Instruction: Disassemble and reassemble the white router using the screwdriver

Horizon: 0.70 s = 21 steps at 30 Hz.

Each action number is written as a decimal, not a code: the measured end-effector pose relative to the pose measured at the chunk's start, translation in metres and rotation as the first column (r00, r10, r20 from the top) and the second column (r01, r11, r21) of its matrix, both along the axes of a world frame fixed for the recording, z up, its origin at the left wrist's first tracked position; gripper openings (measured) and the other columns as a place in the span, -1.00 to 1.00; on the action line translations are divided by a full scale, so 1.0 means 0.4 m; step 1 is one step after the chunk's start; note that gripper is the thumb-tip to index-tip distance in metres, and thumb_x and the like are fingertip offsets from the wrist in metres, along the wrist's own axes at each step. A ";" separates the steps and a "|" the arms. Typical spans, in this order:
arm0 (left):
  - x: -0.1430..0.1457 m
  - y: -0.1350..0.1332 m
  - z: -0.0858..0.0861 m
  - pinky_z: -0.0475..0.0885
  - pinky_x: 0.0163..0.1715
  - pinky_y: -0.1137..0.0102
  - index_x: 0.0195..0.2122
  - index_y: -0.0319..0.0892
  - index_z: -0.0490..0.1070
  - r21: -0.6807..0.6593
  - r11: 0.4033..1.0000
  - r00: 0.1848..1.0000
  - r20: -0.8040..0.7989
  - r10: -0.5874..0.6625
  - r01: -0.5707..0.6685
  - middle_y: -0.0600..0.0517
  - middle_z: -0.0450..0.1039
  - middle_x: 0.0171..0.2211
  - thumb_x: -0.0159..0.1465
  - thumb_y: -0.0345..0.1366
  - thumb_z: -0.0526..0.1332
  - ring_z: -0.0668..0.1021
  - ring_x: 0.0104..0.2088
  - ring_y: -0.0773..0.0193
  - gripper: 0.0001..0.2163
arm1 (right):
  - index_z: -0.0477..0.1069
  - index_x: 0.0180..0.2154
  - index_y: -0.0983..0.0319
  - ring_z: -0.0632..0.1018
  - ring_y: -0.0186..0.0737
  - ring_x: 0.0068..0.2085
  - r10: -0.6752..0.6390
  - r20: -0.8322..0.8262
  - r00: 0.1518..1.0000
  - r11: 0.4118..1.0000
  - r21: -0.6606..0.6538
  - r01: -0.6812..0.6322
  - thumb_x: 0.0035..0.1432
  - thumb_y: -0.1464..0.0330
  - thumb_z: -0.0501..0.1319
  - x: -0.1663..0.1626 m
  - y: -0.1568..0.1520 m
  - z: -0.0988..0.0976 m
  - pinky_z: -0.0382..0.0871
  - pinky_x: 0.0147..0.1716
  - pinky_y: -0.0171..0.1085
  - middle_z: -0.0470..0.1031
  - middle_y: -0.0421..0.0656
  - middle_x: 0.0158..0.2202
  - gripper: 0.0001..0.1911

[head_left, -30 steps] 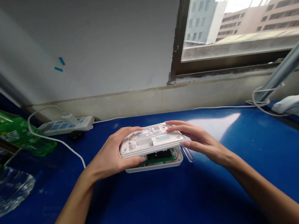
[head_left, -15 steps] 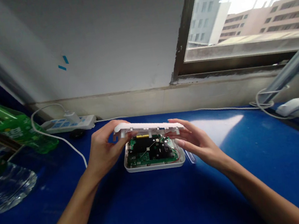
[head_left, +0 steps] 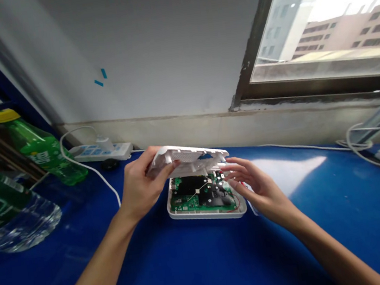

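Observation:
My left hand (head_left: pixel 141 184) pinches the left end of a white plastic cover (head_left: pixel 196 164), thumb on its inner face. The cover is tilted, its ribbed and slotted underside facing me, above a white shallow housing (head_left: pixel 206 215) on the table. Inside that housing lies a green circuit board (head_left: pixel 186 204) with black patches, a thin pale wire across it and a red wire at the right. My right hand (head_left: pixel 257 187) is at the housing's right side, fingers apart, fingertips near the cover's right end. Whether they touch anything is unclear. Behind this hand, a clear plastic piece (head_left: pixel 254 208) is partly hidden.
On the left of the blue table (head_left: pixel 199 263) stand a green bottle (head_left: pixel 46 150) and a large clear bottle (head_left: pixel 17 212). A power strip (head_left: pixel 121 150) with a plugged-in charger (head_left: pixel 105 143) and a small black round object (head_left: pixel 109 164) lie near the wall. White cables run along the back.
The cover has tilted, showing more of its underside, and its right end has come away from my right hand's grasp. The whole view has shifted, moving the scene slightly right.

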<state>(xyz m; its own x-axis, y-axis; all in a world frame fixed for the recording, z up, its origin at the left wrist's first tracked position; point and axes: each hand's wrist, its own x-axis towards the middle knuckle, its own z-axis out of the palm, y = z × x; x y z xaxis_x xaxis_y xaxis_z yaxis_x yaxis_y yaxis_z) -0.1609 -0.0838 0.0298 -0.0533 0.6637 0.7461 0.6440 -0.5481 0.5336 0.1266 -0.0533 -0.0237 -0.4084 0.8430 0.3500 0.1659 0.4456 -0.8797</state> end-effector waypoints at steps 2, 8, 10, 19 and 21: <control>0.011 -0.002 -0.010 0.29 -0.55 0.52 -0.18 -0.08 0.49 0.035 0.999 1.000 -0.027 -0.010 0.011 0.20 0.46 -0.47 0.30 -0.26 0.40 0.39 -0.55 0.43 -0.87 | 0.25 0.23 0.03 0.60 -0.08 0.01 0.001 0.013 1.000 1.000 0.027 -0.001 0.38 0.24 0.21 0.000 0.000 -0.004 0.53 0.03 0.01 0.53 -0.04 0.12 -0.57; 0.047 -0.001 -0.055 0.44 -0.38 0.46 -0.10 -0.07 0.46 0.088 0.996 0.994 -0.112 0.008 0.002 0.07 0.61 -0.29 0.37 -0.25 0.31 0.56 -0.42 0.34 -0.88 | 0.33 0.08 0.11 0.60 -0.10 -0.06 -0.081 0.075 0.994 0.991 0.113 0.072 0.39 0.25 0.20 0.003 0.004 0.002 0.52 -0.05 -0.04 0.57 -0.03 0.04 -0.73; 0.051 -0.001 -0.047 0.47 -0.29 0.45 -0.08 -0.07 0.47 0.100 0.995 0.984 -0.176 -0.008 0.026 0.04 0.64 -0.21 0.39 -0.26 0.29 0.61 -0.32 0.30 -0.89 | 0.37 -0.02 0.13 0.59 -0.12 -0.14 -0.149 0.107 0.983 0.977 0.170 0.129 0.37 0.25 0.21 0.004 0.005 0.008 0.52 -0.12 -0.07 0.58 -0.05 -0.04 -0.81; 0.004 0.020 0.072 0.37 -0.44 0.42 -0.10 -0.09 0.49 -0.012 0.962 0.955 -0.125 0.269 -0.273 0.12 0.55 -0.39 0.30 -0.14 0.38 0.53 -0.46 0.30 -0.78 | 0.41 -0.06 0.17 0.52 -0.08 -0.12 -0.374 0.191 0.908 0.759 0.625 0.181 0.31 0.39 0.23 -0.046 0.019 0.079 0.44 -0.12 -0.08 0.54 -0.05 -0.14 -0.84; -0.009 0.023 0.078 0.37 -0.42 0.41 -0.10 -0.08 0.49 0.010 0.959 0.949 -0.142 0.283 -0.285 0.12 0.55 -0.38 0.30 -0.13 0.38 0.54 -0.46 0.30 -0.77 | 0.40 -0.02 0.16 0.52 -0.04 -0.04 -0.332 0.225 0.916 0.752 0.649 0.113 0.30 0.40 0.23 -0.070 0.039 0.096 0.44 -0.05 -0.05 0.52 -0.03 -0.07 -0.79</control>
<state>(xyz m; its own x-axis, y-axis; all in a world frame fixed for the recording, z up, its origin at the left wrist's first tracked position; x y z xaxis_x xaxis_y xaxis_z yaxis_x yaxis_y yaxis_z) -0.1644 -0.0748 0.0608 -0.1363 0.6445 0.7524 0.8408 -0.3264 0.4318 0.0987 -0.0379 0.0148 -0.4133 0.5703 0.7099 0.5406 0.7810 -0.3128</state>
